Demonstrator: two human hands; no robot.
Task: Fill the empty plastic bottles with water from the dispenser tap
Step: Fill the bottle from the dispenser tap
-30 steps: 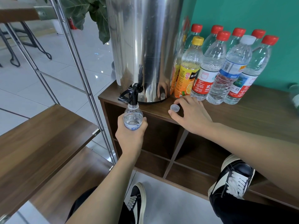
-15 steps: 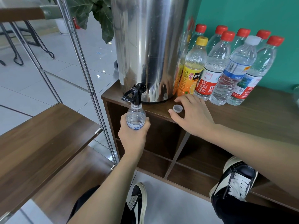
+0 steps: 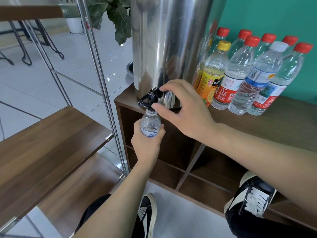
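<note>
The left hand (image 3: pixel 147 143) grips the bottle (image 3: pixel 150 123) from below, fingers curled round its body, and holds the open neck right under the black tap (image 3: pixel 149 99) of the steel dispenser (image 3: pixel 169 48). The right hand (image 3: pixel 185 109) is at the tap, thumb and forefinger apart on either side of the lever; whether they already press it cannot be told. The likeliest trouble is spillage: the neck is narrow, so a small tilt or drift of the bottle would send water down the cabinet (image 3: pixel 257 127) front and onto the shoes (image 3: pixel 253 198) below. A thin bottle squeezed hard may also buckle and overflow. The tap overhangs the cabinet's front corner, so the bottle hangs in free air with room below. The metal shelf post (image 3: pixel 101 79) stands near on the left, and the capped bottles (image 3: pixel 253 74) crowd the right.
</note>
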